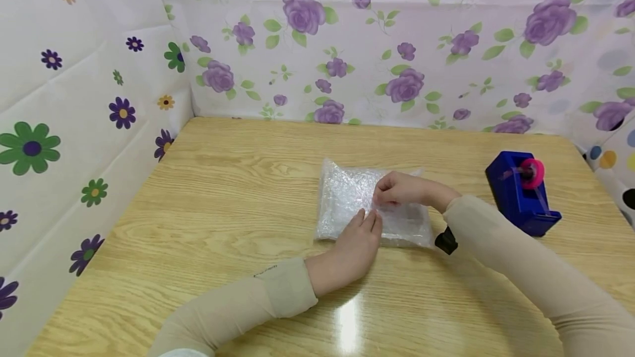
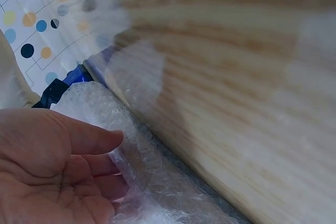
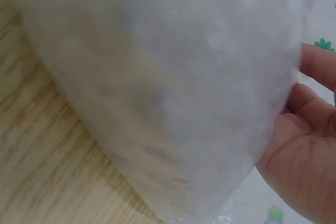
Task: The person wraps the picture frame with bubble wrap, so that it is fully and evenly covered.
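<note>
A flat package in clear bubble wrap [image 1: 342, 191] lies on the wooden table, its wrap wrinkled and shiny. My left hand [image 1: 358, 242] comes from the front with fairly straight fingers resting on the package's near middle. In the left wrist view, the thumb [image 2: 100, 139] of that hand lies along the wrap. Just beyond, my right hand [image 1: 397, 189] has its fingers curled and pinches at the top of the wrap, fingertips close to those of the left. The right wrist view shows the wrap large and blurred, with the right hand [image 3: 304, 150] at its edge.
To the right stands a blue tape dispenser [image 1: 518, 203] with a pink-cored roll [image 1: 532, 174]. A black strap piece [image 1: 446, 241] shows under the right wrist. Flowered cloth [image 1: 297, 54] hangs behind the table [image 1: 223, 197] and along its left side.
</note>
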Available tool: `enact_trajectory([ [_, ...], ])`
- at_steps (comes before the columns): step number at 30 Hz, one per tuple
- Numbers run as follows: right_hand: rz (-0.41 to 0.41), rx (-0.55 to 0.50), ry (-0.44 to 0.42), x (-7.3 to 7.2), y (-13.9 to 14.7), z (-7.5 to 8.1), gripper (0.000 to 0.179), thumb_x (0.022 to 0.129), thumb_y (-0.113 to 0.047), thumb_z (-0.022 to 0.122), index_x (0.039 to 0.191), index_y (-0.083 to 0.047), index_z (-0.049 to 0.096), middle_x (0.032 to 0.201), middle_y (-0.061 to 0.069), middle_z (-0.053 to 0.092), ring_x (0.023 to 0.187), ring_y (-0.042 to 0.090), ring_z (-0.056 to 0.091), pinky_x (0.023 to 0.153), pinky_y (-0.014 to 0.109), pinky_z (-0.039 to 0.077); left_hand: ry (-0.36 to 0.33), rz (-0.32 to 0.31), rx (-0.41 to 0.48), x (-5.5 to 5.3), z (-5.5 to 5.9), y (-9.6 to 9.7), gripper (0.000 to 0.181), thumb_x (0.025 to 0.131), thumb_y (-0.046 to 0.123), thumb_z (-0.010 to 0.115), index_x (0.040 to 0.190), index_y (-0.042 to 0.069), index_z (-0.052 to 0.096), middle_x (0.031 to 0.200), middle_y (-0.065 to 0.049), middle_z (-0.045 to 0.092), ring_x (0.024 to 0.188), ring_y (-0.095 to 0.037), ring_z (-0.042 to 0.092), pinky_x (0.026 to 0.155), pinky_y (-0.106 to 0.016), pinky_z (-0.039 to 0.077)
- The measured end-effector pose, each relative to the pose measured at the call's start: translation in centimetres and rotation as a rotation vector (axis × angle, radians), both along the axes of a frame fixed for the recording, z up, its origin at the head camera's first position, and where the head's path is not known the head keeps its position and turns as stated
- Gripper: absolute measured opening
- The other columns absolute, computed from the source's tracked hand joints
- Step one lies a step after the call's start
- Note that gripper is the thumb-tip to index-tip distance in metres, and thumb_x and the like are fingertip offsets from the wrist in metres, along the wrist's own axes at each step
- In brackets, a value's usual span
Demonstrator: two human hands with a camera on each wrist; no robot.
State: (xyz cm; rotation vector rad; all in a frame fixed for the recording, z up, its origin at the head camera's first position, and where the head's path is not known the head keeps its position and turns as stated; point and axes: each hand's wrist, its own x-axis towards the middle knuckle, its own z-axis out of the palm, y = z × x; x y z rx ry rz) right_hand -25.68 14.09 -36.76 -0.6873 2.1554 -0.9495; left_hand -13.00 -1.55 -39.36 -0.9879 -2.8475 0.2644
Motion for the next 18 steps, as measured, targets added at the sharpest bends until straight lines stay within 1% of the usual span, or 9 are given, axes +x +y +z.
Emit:
enact_trajectory([
  [2, 0.001, 0.012, 0.01, 0.02, -0.06, -0.06, 0.018, 0.091, -0.007, 0.052, 0.082, 0.006, 0.061, 0.057, -0.004, 0.044, 0.054, 0.007, 0.038, 0.055, 0.021, 0.035, -0.002, 0.013, 0.019, 0.05, -0.01, 0.02, 0.037, 0.095, 0.008, 0.049, 0.13, -0.002, 0.054, 0.132, -0.013, 0.058, 0.126, -0.025, 0.051, 0.11, -0.035, 0.037],
  [5, 0.005, 0.03, 0.029, 0.05, -0.25, -0.12, 0.018, 0.09, -0.008, 0.053, 0.078, 0.004, 0.06, 0.056, -0.004, 0.044, 0.053, 0.008, 0.038, 0.055, 0.022, 0.035, -0.04, 0.053, 0.062, 0.09, -0.03, 0.1, 0.038, 0.094, 0.008, 0.05, 0.131, 0.0, 0.054, 0.133, -0.012, 0.056, 0.127, -0.031, 0.048, 0.108, -0.04, 0.039],
  [7, 0.004, 0.038, 0.036, 0.11, -0.37, -0.07, 0.018, 0.089, -0.009, 0.053, 0.076, 0.002, 0.058, 0.055, -0.004, 0.043, 0.053, 0.008, 0.038, 0.055, 0.022, 0.035, -0.078, 0.089, 0.081, 0.07, 0.07, 0.17, 0.039, 0.095, 0.01, 0.05, 0.133, 0.001, 0.053, 0.135, -0.011, 0.055, 0.129, -0.035, 0.044, 0.109, -0.044, 0.037],
  [9, 0.003, 0.042, 0.037, 0.21, -0.45, 0.03, 0.018, 0.089, -0.008, 0.054, 0.073, 0.001, 0.057, 0.055, -0.004, 0.043, 0.053, 0.008, 0.037, 0.054, 0.022, 0.034, -0.097, 0.104, 0.061, -0.02, 0.2, 0.25, 0.039, 0.096, 0.012, 0.05, 0.134, 0.002, 0.052, 0.137, -0.01, 0.054, 0.133, -0.034, 0.041, 0.111, -0.047, 0.033],
  [12, -0.003, 0.045, 0.031, 0.32, -0.47, 0.16, 0.019, 0.088, -0.007, 0.054, 0.069, -0.003, 0.054, 0.056, -0.004, 0.042, 0.053, 0.008, 0.036, 0.054, 0.022, 0.033, -0.102, 0.106, 0.041, -0.15, 0.41, 0.27, 0.039, 0.096, 0.012, 0.048, 0.133, 0.003, 0.053, 0.137, -0.008, 0.055, 0.136, -0.031, 0.038, 0.114, -0.047, 0.028],
  [16, -0.002, 0.052, 0.044, 0.38, -0.45, 0.22, 0.022, 0.088, -0.007, 0.055, 0.066, -0.009, 0.05, 0.056, -0.005, 0.041, 0.053, 0.008, 0.036, 0.053, 0.021, 0.032, -0.098, 0.076, 0.05, -0.49, 0.37, 0.06, 0.038, 0.094, 0.008, 0.048, 0.131, 0.003, 0.055, 0.132, -0.009, 0.056, 0.135, -0.032, 0.041, 0.113, -0.043, 0.032],
  [18, 0.002, 0.058, 0.056, 0.36, -0.42, 0.18, 0.023, 0.088, -0.008, 0.055, 0.065, -0.011, 0.049, 0.056, -0.006, 0.041, 0.053, 0.008, 0.036, 0.053, 0.021, 0.032, -0.125, 0.061, 0.055, -0.74, 0.36, -0.1, 0.04, 0.093, 0.007, 0.05, 0.132, 0.003, 0.054, 0.131, -0.01, 0.054, 0.135, -0.034, 0.04, 0.113, -0.043, 0.033],
])
